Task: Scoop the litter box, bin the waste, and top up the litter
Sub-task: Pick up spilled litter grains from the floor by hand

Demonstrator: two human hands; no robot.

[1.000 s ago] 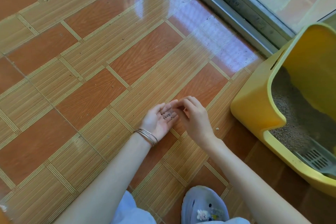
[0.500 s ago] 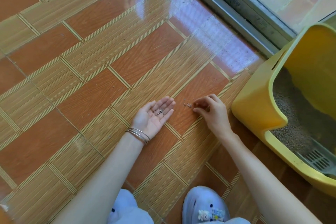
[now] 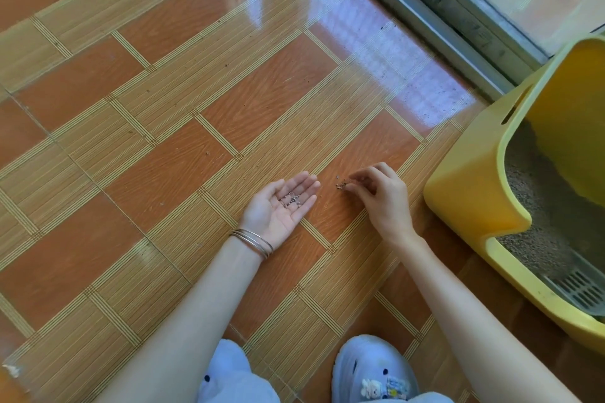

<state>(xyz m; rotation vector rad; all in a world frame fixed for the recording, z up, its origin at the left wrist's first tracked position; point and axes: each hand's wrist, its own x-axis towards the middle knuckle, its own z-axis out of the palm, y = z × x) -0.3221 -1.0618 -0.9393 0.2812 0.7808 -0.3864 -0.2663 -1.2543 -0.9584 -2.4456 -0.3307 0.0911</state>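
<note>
Since a second ago our right hand has left the left palm and moved out to the floor, where its fingertips now pinch at a small cluster of stray grains on the tile. Our left hand lies flat and palm-up just beside it, spread wide and cradling the litter grains already gathered, gripping nothing.

We judge this a tidy-up of spilled litter around the box. To our right the yellow litter box sits on the floor with grey litter inside and the slotted scoop resting in its near corner (nobody is holding it). Whether scooping is finished we cannot tell; no bin or litter bag shows, so binning and topping up look still ahead.
</note>
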